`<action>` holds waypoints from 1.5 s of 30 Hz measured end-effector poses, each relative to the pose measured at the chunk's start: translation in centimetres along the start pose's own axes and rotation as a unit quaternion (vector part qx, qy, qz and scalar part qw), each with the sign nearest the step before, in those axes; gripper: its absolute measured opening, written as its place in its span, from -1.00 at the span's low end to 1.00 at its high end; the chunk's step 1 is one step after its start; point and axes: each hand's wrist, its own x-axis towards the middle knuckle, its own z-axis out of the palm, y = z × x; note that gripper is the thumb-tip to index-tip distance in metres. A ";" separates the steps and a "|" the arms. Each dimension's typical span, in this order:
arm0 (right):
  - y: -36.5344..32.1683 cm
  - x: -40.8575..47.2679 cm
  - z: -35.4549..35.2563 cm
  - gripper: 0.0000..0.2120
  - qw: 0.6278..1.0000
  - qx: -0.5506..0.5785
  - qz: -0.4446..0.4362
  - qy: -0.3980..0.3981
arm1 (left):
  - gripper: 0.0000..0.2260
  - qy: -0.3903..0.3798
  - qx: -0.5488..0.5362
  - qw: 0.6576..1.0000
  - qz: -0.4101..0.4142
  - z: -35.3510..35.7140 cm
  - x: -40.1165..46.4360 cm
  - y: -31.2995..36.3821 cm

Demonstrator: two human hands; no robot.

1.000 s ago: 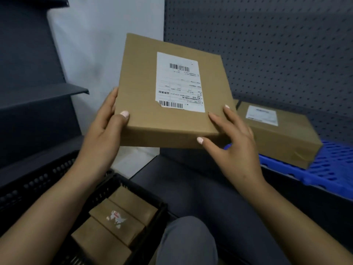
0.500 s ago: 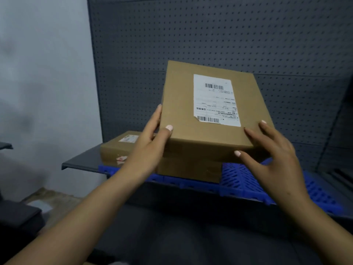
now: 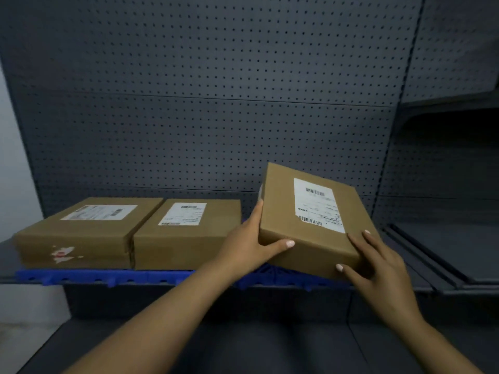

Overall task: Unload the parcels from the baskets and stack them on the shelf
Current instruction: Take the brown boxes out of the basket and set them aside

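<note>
A flat cardboard parcel (image 3: pixel 310 220), right of centre in the frame, is held tilted above the blue slatted mat (image 3: pixel 151 276) that lines the shelf (image 3: pixel 421 288); its near edge appears low over the mat's front right, though contact cannot be confirmed. The left hand (image 3: pixel 248 244) grips the parcel's left side, thumb laid across the near face and fingers (image 3: pixel 258 211) up the left edge. The right hand (image 3: pixel 378 268) holds the near right corner, fingers spread on top and thumb under the front edge. Two parcels already lie flat and touching at left: the left parcel (image 3: pixel 81 233), with a torn, scuffed patch on its front face, and the middle parcel (image 3: pixel 186 233).

Risks, as judged: lowered while tilted, the held parcel may land on one corner and skid on the ribbed plastic mat. Set too far right, it may overhang the mat's end. The left fingers, lying between it and the middle parcel, may be pinched as the gap closes.

Materials: matte brown corrugated card, rectangular, with white printed labels; perforated grey metal back panel (image 3: pixel 216 103).
</note>
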 end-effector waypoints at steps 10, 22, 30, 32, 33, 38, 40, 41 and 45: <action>3.8 1.6 2.8 -0.36 0.996 -0.024 0.003 -0.082 | -0.21 -0.051 0.246 0.968 0.029 3.5 2.4 -4.6; 3.4 5.2 4.9 -0.35 0.988 -0.057 -0.021 -0.143 | -0.18 -0.020 0.352 0.936 0.010 -1.5 4.3 -10.4; 2.1 6.3 6.2 -0.36 0.987 -0.058 -0.011 -0.147 | -0.17 0.008 0.338 0.941 0.019 -0.9 4.0 -11.3; 1.9 6.3 6.4 -0.35 0.988 -0.060 -0.006 -0.139 | -0.16 0.008 0.339 0.940 0.020 -0.8 4.0 -11.7; 1.8 6.3 6.6 -0.35 0.989 -0.058 -0.003 -0.137 | -0.15 0.008 0.342 0.939 0.022 -0.8 4.1 -11.9; 1.8 6.3 6.7 -0.34 0.989 -0.051 0.003 -0.136 | -0.19 0.028 0.346 0.937 0.034 -0.7 4.1 -12.4; 1.9 6.1 6.7 -0.31 0.989 -0.046 0.005 -0.140 | -0.22 0.034 0.349 0.936 0.038 -0.6 4.1 -12.6; 1.8 6.1 6.6 -0.29 0.988 -0.045 0.005 -0.145 | -0.23 0.033 0.350 0.936 0.040 -0.6 4.0 -12.6; 1.5 5.8 6.0 -0.21 0.983 -0.092 -0.009 -0.161 | -0.32 -0.003 0.347 0.937 0.028 -0.9 4.0 -11.9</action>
